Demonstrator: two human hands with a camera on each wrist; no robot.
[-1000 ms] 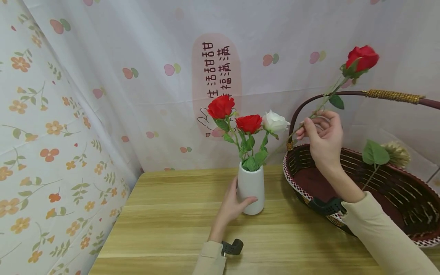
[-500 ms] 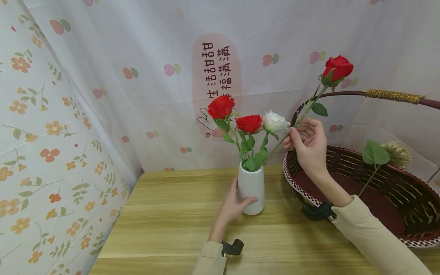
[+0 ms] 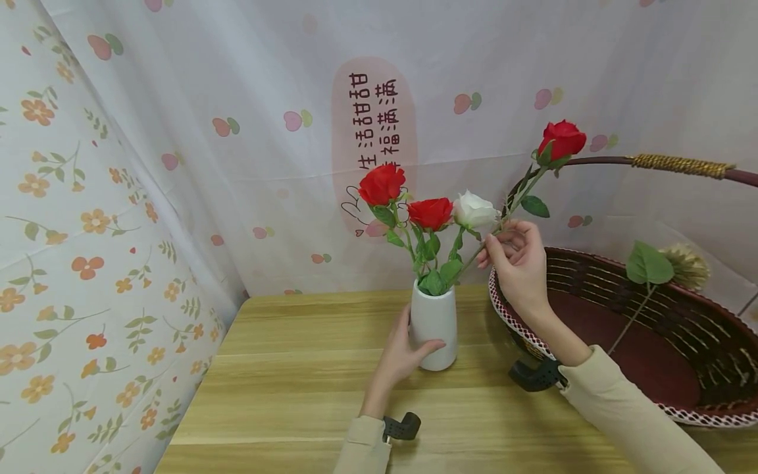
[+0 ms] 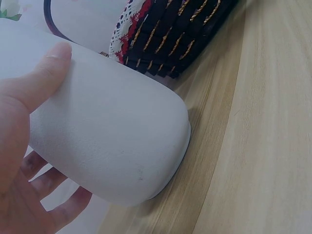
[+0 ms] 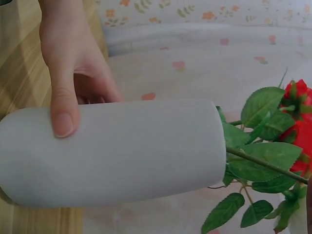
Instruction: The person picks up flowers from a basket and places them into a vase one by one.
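Note:
A white vase [image 3: 434, 326] stands upright on the table, gripped low on its left side by my left hand [image 3: 401, 352]. In the left wrist view the thumb lies across the vase [image 4: 112, 117] and the other fingers curve behind it. Two red roses, one of them a left-hand rose [image 3: 381, 185], and a white rose [image 3: 474, 210] stand in it. My right hand [image 3: 521, 266] pinches the stem of another red rose [image 3: 562, 140], which leans up to the right. That stem's lower end [image 5: 263, 165] passes in at the vase mouth.
A dark woven basket [image 3: 592, 395] with a tall arched handle [image 3: 681, 166] stands on the right of the table [image 3: 284, 368]. In it a pale flower [image 3: 687, 265] with a green leaf leans on the far side. A printed curtain [image 3: 266, 164] hangs behind.
My right hand has moved left and down, bringing the red rose's stem into the vase mouth. The left hand and the vase have stayed in place.

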